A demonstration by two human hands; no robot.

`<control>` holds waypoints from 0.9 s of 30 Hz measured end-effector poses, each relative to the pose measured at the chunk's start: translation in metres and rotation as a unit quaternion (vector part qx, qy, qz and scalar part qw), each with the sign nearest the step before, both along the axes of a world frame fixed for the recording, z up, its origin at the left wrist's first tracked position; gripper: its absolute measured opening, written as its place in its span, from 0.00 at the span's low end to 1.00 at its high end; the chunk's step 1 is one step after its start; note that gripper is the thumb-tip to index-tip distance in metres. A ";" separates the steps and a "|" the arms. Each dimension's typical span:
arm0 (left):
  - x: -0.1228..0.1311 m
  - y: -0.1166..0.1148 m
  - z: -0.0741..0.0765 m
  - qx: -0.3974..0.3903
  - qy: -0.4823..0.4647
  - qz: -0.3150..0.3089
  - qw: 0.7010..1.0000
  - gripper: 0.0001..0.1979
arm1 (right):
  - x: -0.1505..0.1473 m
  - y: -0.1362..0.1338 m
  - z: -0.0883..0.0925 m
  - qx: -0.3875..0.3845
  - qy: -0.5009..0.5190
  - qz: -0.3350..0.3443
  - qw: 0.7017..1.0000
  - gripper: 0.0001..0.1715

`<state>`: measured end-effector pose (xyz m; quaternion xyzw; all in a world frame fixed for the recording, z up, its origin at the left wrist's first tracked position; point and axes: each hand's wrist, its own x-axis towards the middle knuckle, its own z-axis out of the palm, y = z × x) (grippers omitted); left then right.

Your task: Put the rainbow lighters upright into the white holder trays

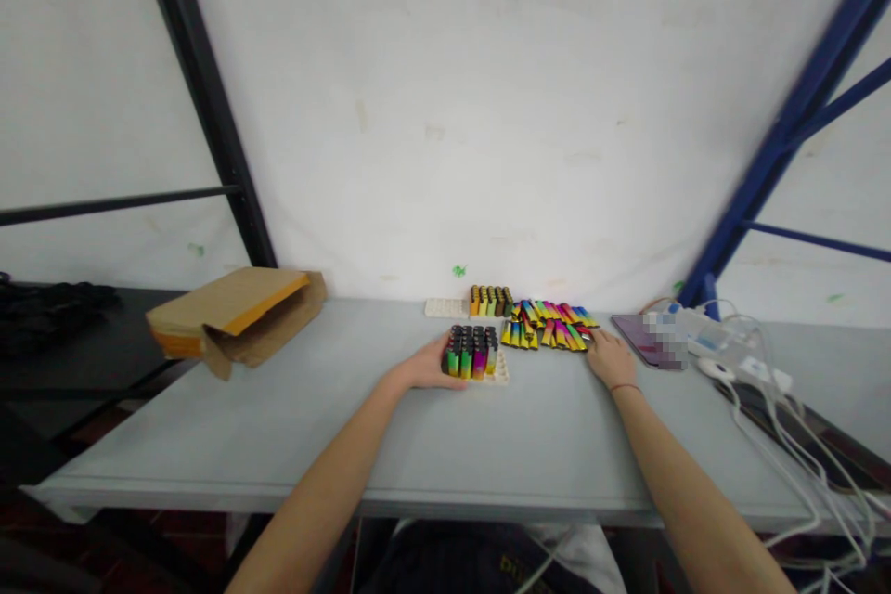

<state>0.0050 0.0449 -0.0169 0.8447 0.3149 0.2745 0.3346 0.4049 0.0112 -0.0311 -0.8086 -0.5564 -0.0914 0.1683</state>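
The wide grey bench carries everything, with a brown cardboard box lying open toward its left end and a tangle of white cables at the right. Of the two hands, the left hand has its grip curled round the left side of the near tray, thumb along the front; the right hand rests at the right edge of the loose lighters, and whether its grip is narrowed on one cannot be told. Behind the near tray, against the wall, stand a pale rack and, just beside it, a block of upright lighters. The near tray holds standing lighters, black tops up, with bare slots along its right side. For good work here, the left hand should press the tray down and keep its fingers low, so that the standing rows do not lean. The right hand would do best to take each loose lighter by the body, turn its top up and lower it straight, since a tilted one could knock its neighbours.
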 end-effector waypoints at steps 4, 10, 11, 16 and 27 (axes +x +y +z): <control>0.000 0.000 0.000 -0.001 -0.012 -0.010 1.000 0.55 | -0.019 -0.010 0.007 0.008 -0.026 -0.078 0.997 0.22; 0.000 -0.001 0.001 -0.003 0.006 0.011 1.000 0.57 | -0.024 -0.017 0.008 -0.021 -0.004 -0.112 0.993 0.24; 0.000 -0.001 0.001 -0.002 0.008 0.010 1.000 0.57 | -0.022 -0.017 0.008 -0.029 0.001 -0.108 0.994 0.24; 0.000 -0.001 0.002 0.000 0.008 0.008 1.000 0.58 | -0.016 -0.018 0.011 -0.057 0.030 -0.064 0.996 0.24; 0.000 -0.001 0.003 -0.008 -0.002 -0.001 1.000 0.57 | -0.026 -0.022 0.018 -0.031 0.096 0.050 0.994 0.27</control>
